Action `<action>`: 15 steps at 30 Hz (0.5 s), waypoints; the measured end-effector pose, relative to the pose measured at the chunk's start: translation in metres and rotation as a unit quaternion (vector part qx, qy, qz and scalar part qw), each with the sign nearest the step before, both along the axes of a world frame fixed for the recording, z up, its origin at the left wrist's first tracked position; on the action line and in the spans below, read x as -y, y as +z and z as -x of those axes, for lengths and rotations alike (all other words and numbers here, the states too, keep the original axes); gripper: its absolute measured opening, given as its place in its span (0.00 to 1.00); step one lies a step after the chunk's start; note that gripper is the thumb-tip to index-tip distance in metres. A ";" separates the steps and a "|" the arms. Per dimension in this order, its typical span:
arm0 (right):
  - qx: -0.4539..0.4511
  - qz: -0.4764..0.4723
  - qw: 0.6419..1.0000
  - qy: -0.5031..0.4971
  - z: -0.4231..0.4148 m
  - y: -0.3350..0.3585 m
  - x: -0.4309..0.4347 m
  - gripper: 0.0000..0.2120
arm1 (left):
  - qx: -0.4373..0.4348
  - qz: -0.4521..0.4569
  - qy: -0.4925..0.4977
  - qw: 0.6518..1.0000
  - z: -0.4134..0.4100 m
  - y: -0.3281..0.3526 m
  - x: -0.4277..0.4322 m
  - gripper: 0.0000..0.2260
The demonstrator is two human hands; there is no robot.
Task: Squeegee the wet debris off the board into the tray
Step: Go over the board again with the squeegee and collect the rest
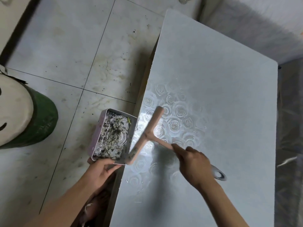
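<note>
A large pale board [221,99] with a wet rose pattern fills the right of the head view. My right hand [195,164] grips the handle of a pink squeegee [147,135], whose blade lies on the board near its left edge, the lower end touching the tray's rim. My left hand [100,171] holds the near end of a pink tray [98,135] against the board's left edge. Dark wet debris [113,136] lies inside the tray, and a little clings to the blade's lower end.
Stained white floor tiles [68,51] spread to the left. A green and white stool or drum [24,115] stands at the far left. Plastic sheeting [290,145] lies right of the board. A grey handle end [218,173] sticks out behind my right hand.
</note>
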State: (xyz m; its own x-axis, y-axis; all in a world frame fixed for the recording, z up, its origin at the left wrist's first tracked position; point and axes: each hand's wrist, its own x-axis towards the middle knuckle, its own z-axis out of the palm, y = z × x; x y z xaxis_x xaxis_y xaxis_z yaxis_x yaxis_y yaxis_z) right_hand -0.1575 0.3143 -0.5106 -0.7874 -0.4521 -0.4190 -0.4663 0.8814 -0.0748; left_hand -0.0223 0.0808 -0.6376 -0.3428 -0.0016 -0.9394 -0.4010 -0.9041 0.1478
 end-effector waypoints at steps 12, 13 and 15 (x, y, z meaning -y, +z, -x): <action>-0.031 -0.050 0.995 -0.084 -0.029 0.025 0.000 0.25 | 0.002 -0.023 0.015 1.000 0.004 0.004 0.001 0.16; -0.030 -0.062 0.995 -0.076 -0.031 0.022 0.001 0.25 | 0.002 -0.021 0.008 1.000 0.007 0.004 0.000 0.19; -0.037 -0.054 0.995 -0.082 -0.032 0.010 0.014 0.22 | 0.006 -0.012 0.008 1.000 0.008 0.003 0.001 0.19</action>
State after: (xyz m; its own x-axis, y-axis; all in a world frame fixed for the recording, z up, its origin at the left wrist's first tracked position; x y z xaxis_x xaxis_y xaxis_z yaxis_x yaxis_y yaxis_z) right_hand -0.1254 0.3001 -0.5002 -0.8769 -0.2712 -0.3968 -0.3170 0.9470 0.0531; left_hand -0.0301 0.0799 -0.6343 -0.3321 0.0165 -0.9431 -0.3883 -0.9136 0.1207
